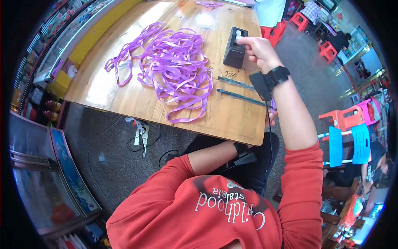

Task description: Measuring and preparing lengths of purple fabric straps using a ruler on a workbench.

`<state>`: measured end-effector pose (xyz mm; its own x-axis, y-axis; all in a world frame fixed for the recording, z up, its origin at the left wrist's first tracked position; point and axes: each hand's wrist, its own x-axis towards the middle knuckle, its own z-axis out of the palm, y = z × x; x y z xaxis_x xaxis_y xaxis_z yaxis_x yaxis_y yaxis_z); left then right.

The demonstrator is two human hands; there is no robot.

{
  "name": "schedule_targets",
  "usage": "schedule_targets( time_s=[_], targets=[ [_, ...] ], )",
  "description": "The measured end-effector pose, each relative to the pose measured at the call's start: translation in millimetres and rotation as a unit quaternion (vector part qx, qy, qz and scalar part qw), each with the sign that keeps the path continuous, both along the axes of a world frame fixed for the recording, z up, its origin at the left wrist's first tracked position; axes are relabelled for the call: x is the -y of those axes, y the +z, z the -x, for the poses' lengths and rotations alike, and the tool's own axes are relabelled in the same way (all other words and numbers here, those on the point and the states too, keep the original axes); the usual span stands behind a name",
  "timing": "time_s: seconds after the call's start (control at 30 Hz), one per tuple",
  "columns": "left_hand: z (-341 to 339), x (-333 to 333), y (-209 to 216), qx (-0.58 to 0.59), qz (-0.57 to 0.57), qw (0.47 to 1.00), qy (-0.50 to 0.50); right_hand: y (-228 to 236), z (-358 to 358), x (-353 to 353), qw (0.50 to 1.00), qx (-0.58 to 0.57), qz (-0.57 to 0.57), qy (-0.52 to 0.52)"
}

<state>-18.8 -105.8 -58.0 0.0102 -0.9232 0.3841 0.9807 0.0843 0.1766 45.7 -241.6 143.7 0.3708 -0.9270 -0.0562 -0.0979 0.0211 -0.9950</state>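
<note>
My right hand [259, 50] is at the top of a black tape dispenser [235, 54], thumb and finger pinched on the whitish end of the tape [239, 35]. My left forearm passes below the table's near corner, and part of my left hand [271, 119] shows beyond its right edge. Its fingers are bent around a bit of purple ribbon [272, 104]; the rest of that hand is hidden. A large tangled heap of purple ribbon [176, 68] lies on the wooden table [236, 124]. Two slim dark-green strips [242, 98] lie between the heap and my right wrist.
Another small purple ribbon [208, 4] lies at the table's far end. Black cords and a white strip [141, 139] are on the floor at left. Shelves and a glass-front cabinet [33, 174] line the left. Red stools [299, 20] and a blue chair [360, 143] stand right, with people beyond.
</note>
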Motion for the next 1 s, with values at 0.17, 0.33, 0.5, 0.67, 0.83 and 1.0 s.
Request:
schedule_targets(
  time_s=[0.17, 0.33, 0.5, 0.67, 0.83, 1.0],
  targets=[
    [8, -2, -20, 0.203, -0.042, 0.975, 0.086, 0, 16, -33, 0.999, 0.001, -0.033, 0.025],
    [1, -15, -57, 0.462, -0.067, 0.876, 0.12, -20, 19, -60, 0.997, 0.024, -0.074, 0.017],
    [3, -13, -85, 0.596, -0.072, 0.79, 0.127, -33, 13, -60, 0.997, 0.026, -0.074, -0.016],
    [-5, -17, -66, 0.635, -0.055, 0.756, 0.151, -38, 7, -53, 0.997, -0.01, -0.076, -0.02],
    [-11, -22, -23, 0.278, -0.122, 0.95, 0.068, -19, 27, -57, 0.997, 0.0, -0.074, 0.018],
    [-4, -25, 15, 0.367, -0.101, 0.905, 0.188, 26, 110, -76, 0.997, -0.027, -0.066, 0.012]
  ],
)
